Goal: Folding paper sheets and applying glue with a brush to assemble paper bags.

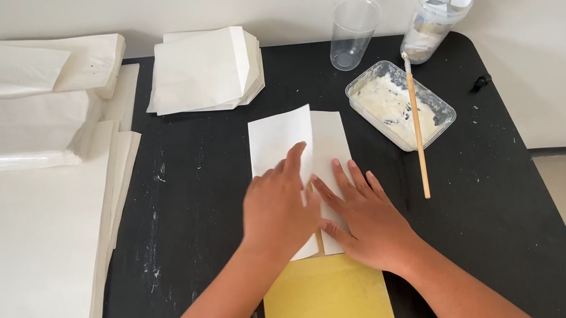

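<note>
Head view, item: folded white paper sheet, lying mid-table over a yellow card. I am pressing my left hand and right hand flat on it, fingers spread, gripping nothing, probably to hold its overlapping flaps down. Paste tray with brush stick is sitting right, near the black table edge; paper stacks are crowding the left.

Both hands press folded white paper flat.
</note>
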